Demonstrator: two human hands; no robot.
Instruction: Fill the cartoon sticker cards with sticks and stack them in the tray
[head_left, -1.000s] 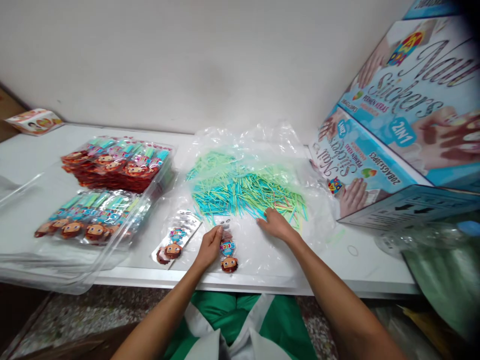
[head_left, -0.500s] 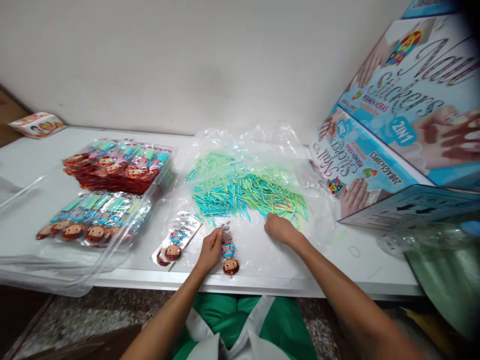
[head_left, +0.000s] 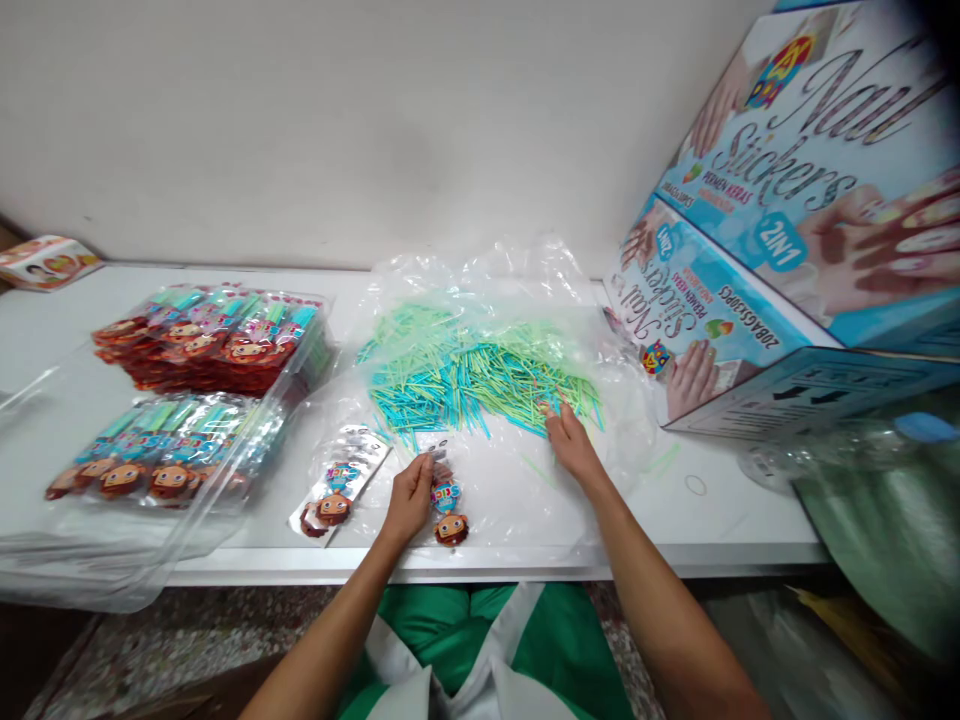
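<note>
My left hand (head_left: 411, 496) pinches the top of a small printed packet (head_left: 448, 508) with "Stick" lettering and a brown monkey face at its lower end. My right hand (head_left: 571, 440) is at the front right edge of a loose heap of thin green and blue sticks (head_left: 487, 385). Its fingers are curled in among the sticks; how many they grip is hidden. Left of my left hand, a similar monkey packet (head_left: 334, 500) lies on a stack of flat packets (head_left: 367, 447). The heap rests on a clear plastic bag (head_left: 517, 500) spread over the white table.
At left, a clear plastic tray (head_left: 217, 520) holds filled monkey packets (head_left: 217, 335) in a pile and a front row. "Nail Stickers" boxes (head_left: 750, 290) stand at right, near a clear bottle (head_left: 840, 450). A small orange-white box (head_left: 49, 262) sits far left. The table edge (head_left: 510, 565) is close.
My right hand has moved slightly rightward and farther into the heap's edge. My left hand keeps its grip on the packet. The whole view has shifted a little.
</note>
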